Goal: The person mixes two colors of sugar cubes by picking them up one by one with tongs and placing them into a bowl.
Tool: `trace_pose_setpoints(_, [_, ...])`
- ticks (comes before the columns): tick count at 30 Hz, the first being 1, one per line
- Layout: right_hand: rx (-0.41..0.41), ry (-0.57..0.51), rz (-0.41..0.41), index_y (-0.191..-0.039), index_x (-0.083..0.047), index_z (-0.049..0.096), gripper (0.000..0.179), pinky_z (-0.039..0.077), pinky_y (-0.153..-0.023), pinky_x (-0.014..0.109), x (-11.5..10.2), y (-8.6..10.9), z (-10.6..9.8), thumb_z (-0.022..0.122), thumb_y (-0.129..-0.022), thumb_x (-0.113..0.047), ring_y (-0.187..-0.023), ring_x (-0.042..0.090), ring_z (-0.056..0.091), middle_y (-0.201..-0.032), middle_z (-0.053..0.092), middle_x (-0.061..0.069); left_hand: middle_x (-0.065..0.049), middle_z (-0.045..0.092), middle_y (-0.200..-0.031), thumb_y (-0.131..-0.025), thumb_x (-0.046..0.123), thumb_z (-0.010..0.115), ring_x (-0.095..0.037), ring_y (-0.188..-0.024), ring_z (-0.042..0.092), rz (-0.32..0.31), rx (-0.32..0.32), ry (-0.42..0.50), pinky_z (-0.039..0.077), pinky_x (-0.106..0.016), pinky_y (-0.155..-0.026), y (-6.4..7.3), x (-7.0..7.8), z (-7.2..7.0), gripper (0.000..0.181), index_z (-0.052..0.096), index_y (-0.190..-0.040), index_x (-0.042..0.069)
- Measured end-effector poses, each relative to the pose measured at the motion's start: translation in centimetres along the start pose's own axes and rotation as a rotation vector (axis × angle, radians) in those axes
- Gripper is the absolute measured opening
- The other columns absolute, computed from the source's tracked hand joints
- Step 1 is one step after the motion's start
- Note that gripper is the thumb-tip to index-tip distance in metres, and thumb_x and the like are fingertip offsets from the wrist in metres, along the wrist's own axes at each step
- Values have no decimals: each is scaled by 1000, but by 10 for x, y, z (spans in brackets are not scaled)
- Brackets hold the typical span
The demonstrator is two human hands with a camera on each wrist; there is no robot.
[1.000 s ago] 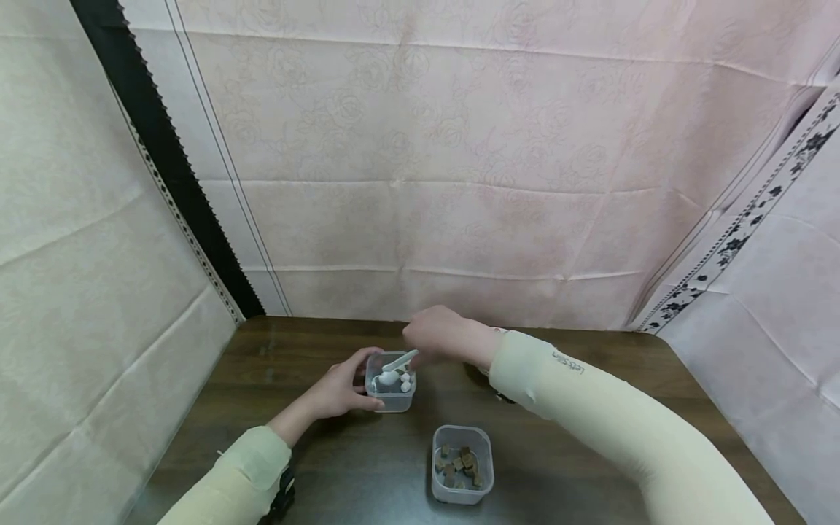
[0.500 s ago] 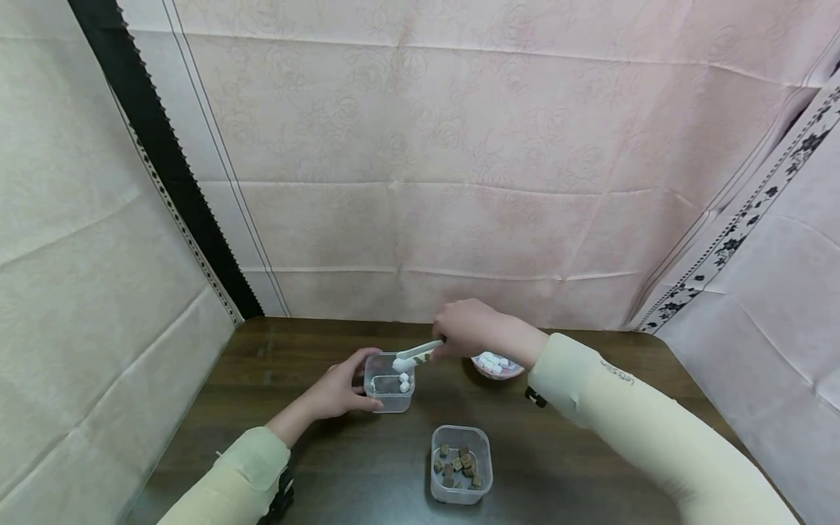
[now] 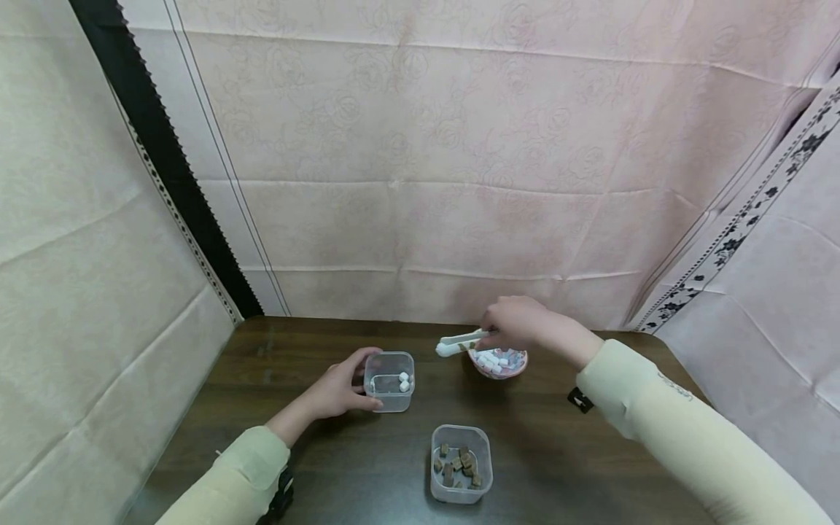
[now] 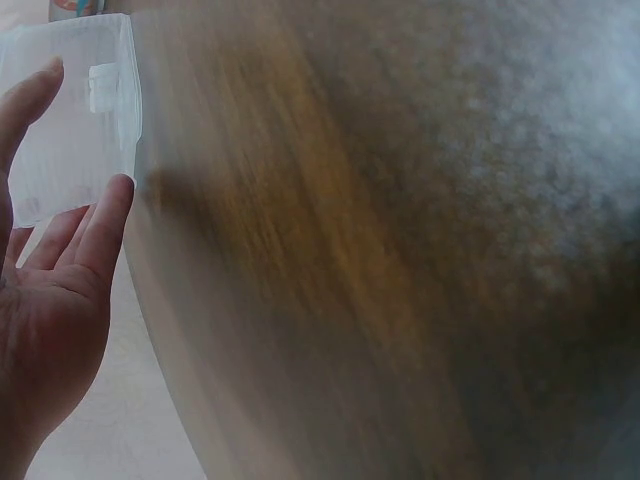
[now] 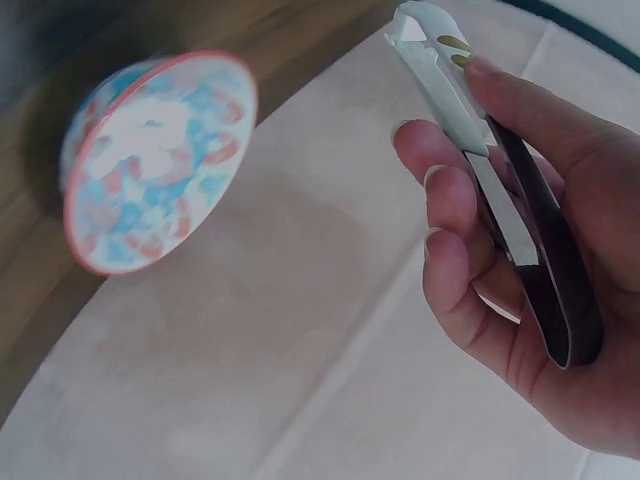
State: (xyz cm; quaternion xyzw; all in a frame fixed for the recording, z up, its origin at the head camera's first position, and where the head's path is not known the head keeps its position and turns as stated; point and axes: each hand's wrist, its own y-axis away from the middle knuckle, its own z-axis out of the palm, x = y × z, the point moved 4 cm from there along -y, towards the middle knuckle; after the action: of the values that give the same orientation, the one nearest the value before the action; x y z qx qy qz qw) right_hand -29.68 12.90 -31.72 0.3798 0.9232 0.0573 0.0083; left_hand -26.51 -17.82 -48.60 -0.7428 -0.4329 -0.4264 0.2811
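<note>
My left hand [image 3: 336, 390] grips a small clear plastic container [image 3: 394, 405] on the table, thumb on the near side and fingers round the far side. A few white pieces [image 3: 404, 382] lie inside it. In the right wrist view, my right hand [image 5: 560, 190] holds a pair of tongs [image 5: 550, 265] with dark handles and pale, patterned tips. The tongs' tips [image 3: 449, 346] point left, over the table beside a patterned bowl [image 3: 502, 375]. White pieces [image 3: 494, 361] fill the bowl, which stands just below my right hand. Nothing shows between the tips.
A second clear container [image 3: 457, 496] with several brown cubes [image 3: 466, 461] stands nearer me on the dark wooden table [image 3: 551, 452]. Pale cloth walls [image 3: 420, 233] rise behind the table's back edge and at both sides.
My right hand has moved right with the tongs, away from over the left container to beside the bowl, which now shows more. My left hand stays on the container.
</note>
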Motion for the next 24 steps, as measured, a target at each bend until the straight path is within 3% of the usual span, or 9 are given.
trace_pose_setpoints(10, [-13, -52, 128, -58, -23, 42, 55, 27, -50, 25, 50, 23, 15, 81, -94, -36, -54, 8, 36, -56, 39, -12, -24, 49, -151, -86, 12, 92, -49, -138, 53, 4, 1, 3, 60, -51, -102, 0, 0, 0, 89, 39, -158, 9])
trace_pose_setpoints(19, [-83, -71, 256, -60, -18, 59, 44, 37, -50, 26, 81, 35, 34, 79, -96, -35, -53, 11, 50, -58, 58, -8, -24, 49, -153, -86, 12, 92, -49, -139, 52, 0, 3, 3, 60, -51, -102, 1, -1, 0, 89, 39, -158, 9])
trace_pose_setpoints(24, [-93, -64, 290, -59, -20, 44, 53, 24, -49, 24, 87, 37, 41, 81, -94, -35, -51, 8, 32, -55, 38, -10, -24, 48, -153, -86, 11, 92, -49, -139, 52, -4, 4, 5, 59, -52, -103, 0, -1, 0, 90, 39, -158, 9])
